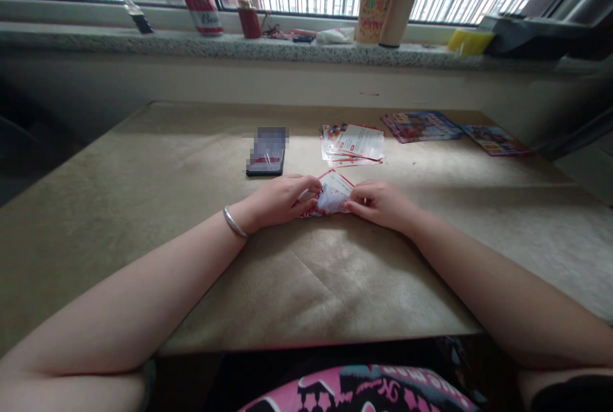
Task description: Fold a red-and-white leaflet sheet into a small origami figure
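Note:
Between my two hands lies a small red-edged sheet of paper point(334, 193), partly folded over, with white and purplish areas showing. My left hand point(286, 198), a silver bangle on its wrist, pinches the sheet's left side between thumb and fingers. On the opposite side, my right hand point(378, 204) grips the right edge with thumb and curled fingers. Just beyond it sits a loose pile of printed cards point(359, 142) with red borders. A dark phone point(267, 158) rests on the tabletop, up and left of the paper.
Colourful printed booklets point(421, 126) lie at the back right of the table point(297, 284), with another one point(495, 140) beside them. Along the windowsill stand a red can point(204, 9), a red container point(249, 21), a patterned paper cup point(376, 8) and a yellow item point(469, 41).

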Motion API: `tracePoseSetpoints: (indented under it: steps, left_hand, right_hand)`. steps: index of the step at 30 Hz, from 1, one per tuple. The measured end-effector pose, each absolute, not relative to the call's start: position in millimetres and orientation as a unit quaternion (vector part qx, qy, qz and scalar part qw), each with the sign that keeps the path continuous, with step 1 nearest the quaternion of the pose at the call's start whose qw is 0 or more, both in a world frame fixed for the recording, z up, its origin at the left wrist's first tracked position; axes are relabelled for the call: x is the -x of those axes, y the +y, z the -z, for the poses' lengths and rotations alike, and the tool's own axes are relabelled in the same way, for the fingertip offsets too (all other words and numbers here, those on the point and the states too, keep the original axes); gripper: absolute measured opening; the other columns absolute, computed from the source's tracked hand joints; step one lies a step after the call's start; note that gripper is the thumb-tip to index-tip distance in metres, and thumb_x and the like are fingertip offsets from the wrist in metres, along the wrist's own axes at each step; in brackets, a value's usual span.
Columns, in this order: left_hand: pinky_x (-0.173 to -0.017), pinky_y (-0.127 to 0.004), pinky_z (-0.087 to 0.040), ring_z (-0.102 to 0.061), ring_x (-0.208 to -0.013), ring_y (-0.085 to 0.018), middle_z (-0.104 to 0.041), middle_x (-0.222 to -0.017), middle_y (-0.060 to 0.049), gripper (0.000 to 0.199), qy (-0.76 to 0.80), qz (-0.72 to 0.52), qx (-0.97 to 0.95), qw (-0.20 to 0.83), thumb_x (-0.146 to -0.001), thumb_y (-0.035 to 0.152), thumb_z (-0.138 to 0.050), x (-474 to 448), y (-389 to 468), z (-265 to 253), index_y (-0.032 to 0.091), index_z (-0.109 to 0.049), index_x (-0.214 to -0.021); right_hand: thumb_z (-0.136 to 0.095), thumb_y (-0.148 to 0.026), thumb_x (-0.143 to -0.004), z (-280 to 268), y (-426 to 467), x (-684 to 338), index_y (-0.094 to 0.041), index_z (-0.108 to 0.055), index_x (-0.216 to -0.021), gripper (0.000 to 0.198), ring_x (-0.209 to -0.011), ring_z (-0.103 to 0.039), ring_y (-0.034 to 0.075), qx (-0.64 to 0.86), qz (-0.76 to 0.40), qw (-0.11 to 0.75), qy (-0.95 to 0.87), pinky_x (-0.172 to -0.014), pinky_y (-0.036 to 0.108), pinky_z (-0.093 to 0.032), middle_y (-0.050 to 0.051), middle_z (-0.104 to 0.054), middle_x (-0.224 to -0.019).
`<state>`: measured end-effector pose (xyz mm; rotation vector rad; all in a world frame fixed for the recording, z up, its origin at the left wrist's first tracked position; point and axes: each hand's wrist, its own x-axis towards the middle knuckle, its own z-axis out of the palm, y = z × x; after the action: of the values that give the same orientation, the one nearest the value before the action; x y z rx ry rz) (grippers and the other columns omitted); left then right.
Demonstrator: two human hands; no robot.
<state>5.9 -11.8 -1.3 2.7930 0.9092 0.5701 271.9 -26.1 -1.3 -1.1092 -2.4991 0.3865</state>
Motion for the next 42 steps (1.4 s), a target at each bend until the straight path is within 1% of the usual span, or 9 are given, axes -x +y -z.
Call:
tracePoseSetpoints:
  steps: [5, 11, 15, 20, 23, 26, 30, 36, 42]
  left_hand:
    - [-0.085, -0.029, -0.053, -0.066, -0.096, -0.017, -0.069, -0.110, -0.009, 0.028, 0.342, -0.219, -0.907, 0.113, -0.095, 0.026, -0.050, -9.0, -12.9, 4.5, 0.016, -0.054, -0.121]
    - [-0.095, -0.034, -0.052, -0.061, -0.108, -0.020, -0.063, -0.120, -0.012, 0.027, 0.313, -0.229, -0.915, 0.108, -0.097, 0.025, -0.047, -12.3, -10.2, 5.8, 0.015, -0.060, -0.118]
    - [-0.094, -0.036, -0.052, -0.061, -0.108, -0.021, -0.064, -0.120, -0.013, 0.028, 0.306, -0.223, -0.921, 0.089, -0.098, 0.025, -0.045, -15.1, -11.9, 4.7, 0.015, -0.064, -0.117]
    - [-0.103, -0.043, -0.048, -0.057, -0.117, -0.025, -0.061, -0.130, -0.012, 0.035, 0.305, -0.183, -0.934, 0.031, -0.098, 0.034, -0.050, -18.6, -16.6, 7.6, 0.017, -0.062, -0.126]
    - [-0.105, -0.043, -0.047, -0.056, -0.116, -0.025, -0.062, -0.131, -0.010, 0.038, 0.306, -0.167, -0.937, 0.009, -0.099, 0.036, -0.050, -20.7, -18.1, 10.2, 0.018, -0.061, -0.130]
    - [-0.103, -0.042, -0.047, -0.056, -0.114, -0.024, -0.062, -0.132, -0.009, 0.037, 0.313, -0.164, -0.935, -0.003, -0.099, 0.035, -0.048, -23.0, -18.9, 11.1, 0.019, -0.062, -0.130]
    - [-0.099, -0.041, -0.049, -0.058, -0.108, -0.024, -0.064, -0.131, -0.009, 0.037, 0.315, -0.169, -0.934, -0.019, -0.099, 0.033, -0.048, -25.5, -20.7, 9.1, 0.018, -0.061, -0.130]
    - [-0.090, -0.038, -0.052, -0.060, -0.097, -0.023, -0.068, -0.126, -0.007, 0.036, 0.304, -0.150, -0.940, -0.034, -0.099, 0.037, -0.048, -22.2, -24.0, 3.4, 0.018, -0.065, -0.125]
    - [-0.094, -0.039, -0.050, -0.058, -0.103, -0.024, -0.067, -0.126, -0.007, 0.039, 0.313, -0.147, -0.938, -0.026, -0.100, 0.040, -0.047, -20.9, -21.3, 6.4, 0.018, -0.065, -0.125]
  right_hand:
    - [-0.060, -0.039, -0.089, 2.8, -26.2, -264.5, -0.021, -0.062, -0.071, 0.026, -0.062, -0.054, 0.014, 0.490, -0.156, 0.179, -0.839, -0.056, 0.026, -0.033, 0.001, -0.066, -0.070]
    - [-0.054, -0.046, -0.090, -3.1, -27.7, -258.9, -0.022, -0.061, -0.072, 0.031, -0.068, -0.055, 0.016, 0.577, -0.131, 0.124, -0.797, -0.057, 0.026, -0.029, 0.002, -0.069, -0.076]
    - [-0.052, -0.048, -0.090, -2.3, -24.8, -256.0, -0.023, -0.064, -0.076, 0.031, -0.071, -0.057, 0.017, 0.600, -0.105, 0.114, -0.785, -0.057, 0.027, -0.028, 0.003, -0.071, -0.079]
    - [-0.055, -0.047, -0.089, 2.5, -20.4, -256.5, -0.023, -0.066, -0.080, 0.027, -0.071, -0.059, 0.018, 0.610, -0.103, 0.135, -0.774, -0.057, 0.027, -0.031, 0.003, -0.071, -0.079]
    - [-0.058, -0.043, -0.088, 5.5, -20.0, -261.3, -0.023, -0.067, -0.091, 0.021, -0.073, -0.061, 0.017, 0.578, -0.111, 0.185, -0.787, -0.061, 0.027, -0.037, 0.002, -0.071, -0.083]
    - [-0.061, -0.041, -0.087, 7.1, -20.0, -267.0, -0.023, -0.069, -0.104, 0.026, -0.078, -0.063, 0.017, 0.501, -0.115, 0.234, -0.825, -0.070, 0.029, -0.045, 0.005, -0.071, -0.100]
    - [-0.068, -0.041, -0.084, 7.1, -19.2, -270.5, -0.023, -0.070, -0.110, 0.032, -0.099, -0.064, 0.023, 0.374, -0.105, 0.230, -0.892, -0.085, 0.034, -0.050, 0.008, -0.070, -0.113]
    - [-0.063, -0.032, -0.089, 7.5, -17.9, -272.0, -0.022, -0.072, -0.112, 0.026, -0.102, -0.065, 0.023, 0.314, -0.102, 0.216, -0.919, -0.091, 0.038, -0.052, 0.008, -0.071, -0.113]
    - [-0.062, -0.032, -0.090, 10.5, -17.3, -273.1, -0.023, -0.072, -0.109, 0.023, -0.100, -0.066, 0.021, 0.309, -0.110, 0.253, -0.910, -0.089, 0.037, -0.054, 0.008, -0.073, -0.109]
